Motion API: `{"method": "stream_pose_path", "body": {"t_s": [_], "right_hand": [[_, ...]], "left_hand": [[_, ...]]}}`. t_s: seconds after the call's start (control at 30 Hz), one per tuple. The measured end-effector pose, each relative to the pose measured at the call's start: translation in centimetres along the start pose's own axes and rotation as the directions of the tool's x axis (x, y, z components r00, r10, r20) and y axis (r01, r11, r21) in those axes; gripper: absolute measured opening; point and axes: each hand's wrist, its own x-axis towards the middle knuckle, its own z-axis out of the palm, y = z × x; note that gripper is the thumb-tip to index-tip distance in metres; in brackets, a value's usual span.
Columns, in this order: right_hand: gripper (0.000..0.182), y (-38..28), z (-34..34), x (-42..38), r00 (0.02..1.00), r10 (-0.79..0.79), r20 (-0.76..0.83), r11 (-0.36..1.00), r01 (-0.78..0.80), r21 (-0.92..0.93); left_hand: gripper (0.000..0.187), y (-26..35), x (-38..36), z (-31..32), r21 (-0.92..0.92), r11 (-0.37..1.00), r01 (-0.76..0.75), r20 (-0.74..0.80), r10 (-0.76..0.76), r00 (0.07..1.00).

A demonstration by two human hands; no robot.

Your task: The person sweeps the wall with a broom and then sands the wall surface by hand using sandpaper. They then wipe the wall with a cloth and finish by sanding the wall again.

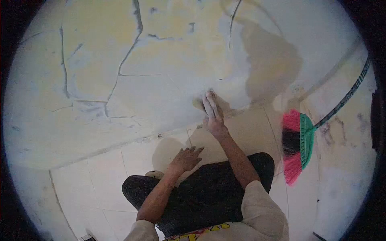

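My right hand (213, 114) reaches forward to the foot of the pale, cracked wall (152, 94). Its whitened fingers lie close together, pressed against the wall surface just above the floor line. A small brownish patch shows beside the fingertips; whether it is a thin pad under them or shadow, I cannot make out. My left hand (186, 160) hovers over the tiled floor near my left knee, with fingers spread and nothing in them. Dark gaps and grooves run across the yellowish and white patches of the wall.
To the right, a broom with pink and black bristles and a green head (307, 140) leans, its dark handle (345, 98) rising to the upper right. Light floor tiles (104, 176) lie around my dark-clad legs (209, 195). A shadow falls on the upper right wall.
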Motion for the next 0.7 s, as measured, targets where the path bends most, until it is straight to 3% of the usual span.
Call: {"method": "stream_pose_path", "body": {"t_s": [0.03,0.1,0.2,0.23,0.3,0.37,0.43,0.5,0.57,0.63,0.7], "right_hand": [[0.053,0.0,0.0,-0.4,1.000,-0.001,-0.005,1.000,0.001,-0.002],[0.052,-0.9,0.4,-0.7,0.986,0.152,-0.067,0.986,-0.147,0.085],[0.052,-2.9,-0.8,2.7,0.978,0.192,-0.076,0.971,-0.179,0.160],[0.052,-2.3,-0.6,1.6,0.978,0.196,-0.075,0.970,-0.182,0.160],[0.055,-0.2,0.0,0.0,0.997,0.048,-0.053,0.999,-0.047,0.021],[0.055,-0.5,0.5,-0.6,0.992,0.105,-0.064,0.993,-0.101,0.059],[0.051,-3.1,-0.4,2.6,0.969,0.211,-0.132,0.963,-0.183,0.199],[0.050,-2.3,-0.4,1.6,0.958,0.252,-0.135,0.951,-0.220,0.216],[0.052,0.3,0.1,-0.8,0.999,0.047,-0.006,0.999,-0.047,-0.007],[0.052,-0.7,0.0,0.1,0.999,0.028,-0.032,1.000,-0.029,-0.009],[0.051,-2.4,-0.1,0.6,0.979,0.204,-0.009,0.974,-0.202,0.102]], "left_hand": [[0.054,0.4,-0.2,-0.5,0.022,0.999,0.045,0.047,-0.046,0.998],[0.053,0.6,0.1,-0.6,0.054,0.997,0.051,0.040,-0.053,0.998],[0.052,0.3,0.5,-0.2,0.043,0.998,0.038,0.020,-0.039,0.999],[0.052,0.3,0.3,-0.2,0.019,1.000,0.021,0.006,-0.021,1.000],[0.052,0.6,0.1,-0.8,0.049,0.998,0.037,0.033,-0.039,0.999],[0.052,0.6,0.0,-0.9,0.079,0.995,0.058,0.072,-0.064,0.995],[0.052,0.4,0.1,-0.3,0.074,0.997,0.008,-0.029,-0.006,1.000],[0.052,0.1,-0.1,0.2,0.042,0.999,0.011,-0.015,-0.011,1.000],[0.053,0.0,0.3,-0.2,0.017,1.000,0.011,-0.028,-0.011,1.000],[0.053,0.3,0.3,-0.4,0.086,0.995,0.056,0.066,-0.062,0.996],[0.053,0.0,0.4,-0.1,0.091,0.995,0.031,0.023,-0.033,0.999]]}}
